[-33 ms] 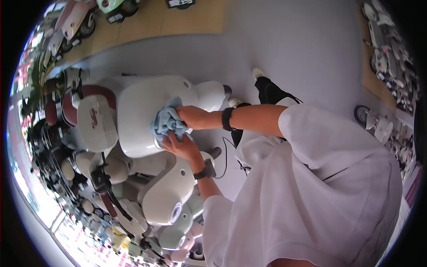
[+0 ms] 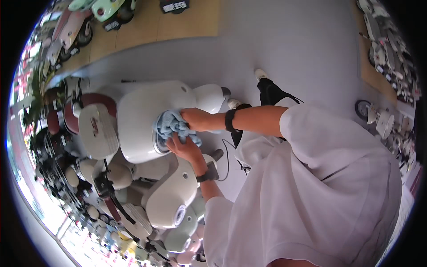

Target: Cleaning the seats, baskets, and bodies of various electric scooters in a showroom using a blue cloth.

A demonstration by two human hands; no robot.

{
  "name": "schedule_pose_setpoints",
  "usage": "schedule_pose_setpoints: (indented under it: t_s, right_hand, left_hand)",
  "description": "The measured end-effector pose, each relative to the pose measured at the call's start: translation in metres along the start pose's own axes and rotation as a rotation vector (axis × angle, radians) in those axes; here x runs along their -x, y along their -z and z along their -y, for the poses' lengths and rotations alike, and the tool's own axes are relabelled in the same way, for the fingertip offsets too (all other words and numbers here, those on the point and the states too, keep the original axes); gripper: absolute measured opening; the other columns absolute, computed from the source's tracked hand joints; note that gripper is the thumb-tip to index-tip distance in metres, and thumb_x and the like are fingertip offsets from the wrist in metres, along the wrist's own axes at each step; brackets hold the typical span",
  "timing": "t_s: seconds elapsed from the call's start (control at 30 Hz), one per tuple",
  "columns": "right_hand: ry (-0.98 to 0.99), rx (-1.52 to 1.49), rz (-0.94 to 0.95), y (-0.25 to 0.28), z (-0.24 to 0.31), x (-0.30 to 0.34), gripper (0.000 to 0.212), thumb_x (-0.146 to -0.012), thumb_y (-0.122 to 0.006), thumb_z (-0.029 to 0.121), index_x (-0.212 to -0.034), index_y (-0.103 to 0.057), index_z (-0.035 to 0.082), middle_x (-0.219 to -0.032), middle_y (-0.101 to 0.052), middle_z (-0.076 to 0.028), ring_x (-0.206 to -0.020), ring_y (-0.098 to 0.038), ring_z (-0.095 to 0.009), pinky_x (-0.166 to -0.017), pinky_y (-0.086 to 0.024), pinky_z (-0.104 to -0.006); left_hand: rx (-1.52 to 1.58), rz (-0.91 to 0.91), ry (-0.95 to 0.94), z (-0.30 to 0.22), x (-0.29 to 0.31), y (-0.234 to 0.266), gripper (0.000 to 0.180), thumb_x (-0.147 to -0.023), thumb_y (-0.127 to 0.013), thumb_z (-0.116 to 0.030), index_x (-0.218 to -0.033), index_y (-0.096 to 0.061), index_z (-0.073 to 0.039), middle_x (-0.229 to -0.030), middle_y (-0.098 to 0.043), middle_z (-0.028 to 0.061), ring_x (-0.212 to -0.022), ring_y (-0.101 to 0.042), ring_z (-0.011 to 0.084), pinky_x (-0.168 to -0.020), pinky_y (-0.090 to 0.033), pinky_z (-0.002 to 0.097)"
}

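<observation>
A light blue cloth [image 2: 171,124] lies bunched against the glossy white body panel [image 2: 140,118] of a scooter. My right hand [image 2: 193,119], coming in from the right, grips the cloth's upper right side. Below it, my left hand [image 2: 184,149] has its fingers closed on the lower folds, next to a round, silver-rimmed lamp [image 2: 160,144]. The cloth covers part of that lamp's rim. Some fingertips of my right hand are hidden in the folds. Both wrists wear dark bands.
A second cream scooter [image 2: 169,196] stands close below, its handlebar [image 2: 106,187] sticking up. A white front fender [image 2: 209,98] juts out right of the panel. Several more scooters crowd the left. A black cable [image 2: 227,162] lies on the grey floor near my feet.
The cloth and both hands have shifted slightly right and down across the panel. More of the round lamp's rim now shows.
</observation>
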State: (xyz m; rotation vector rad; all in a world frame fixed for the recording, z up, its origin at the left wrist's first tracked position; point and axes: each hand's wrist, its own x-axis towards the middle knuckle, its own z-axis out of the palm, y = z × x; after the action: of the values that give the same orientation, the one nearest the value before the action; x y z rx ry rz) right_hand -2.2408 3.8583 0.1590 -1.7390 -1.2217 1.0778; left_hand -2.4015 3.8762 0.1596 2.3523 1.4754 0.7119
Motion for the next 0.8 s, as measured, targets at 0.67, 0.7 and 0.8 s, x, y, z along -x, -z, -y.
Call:
schedule_pose_setpoints:
  t_s: [0.67,0.7,0.8]
  right_hand:
    - [-0.428,-0.495,-1.184,0.403,-0.220,0.516,0.040,-0.073,-0.062,0.002,-0.112,-0.062,-0.007,-0.099,-0.070,-0.027,-0.095,-0.069,-0.043,-0.081,-0.055,-0.0457]
    - [-0.398,-0.524,-1.242,0.416,-0.225,0.536,0.041,-0.073,-0.061,0.001,-0.113,-0.062,-0.007,-0.099,-0.070,-0.027,-0.095,-0.069,-0.043,-0.081,-0.055,-0.0457]
    - [-0.424,-0.546,-1.343,0.458,-0.248,0.575,0.042,-0.074,-0.065,0.002,-0.115,-0.062,-0.005,-0.108,-0.070,-0.024,-0.099,-0.068,-0.041,-0.086,-0.055,-0.0439]
  left_hand:
    - [0.532,1.059,-0.876,-0.580,0.188,-0.217,0.048,-0.074,-0.075,0.002,-0.121,-0.068,-0.005,-0.132,-0.056,0.0201,-0.122,-0.053,0.0411,-0.103,-0.046,0.0480]
    - [0.534,1.085,-0.910,-0.605,0.200,-0.225,0.048,-0.074,-0.074,0.002,-0.121,-0.068,-0.005,-0.132,-0.056,0.0199,-0.122,-0.053,0.0410,-0.103,-0.046,0.0479]
    - [0.526,1.154,-0.985,-0.673,0.223,-0.253,0.050,-0.073,-0.072,0.003,-0.122,-0.068,-0.005,-0.132,-0.055,0.0189,-0.124,-0.053,0.0405,-0.103,-0.046,0.0474]
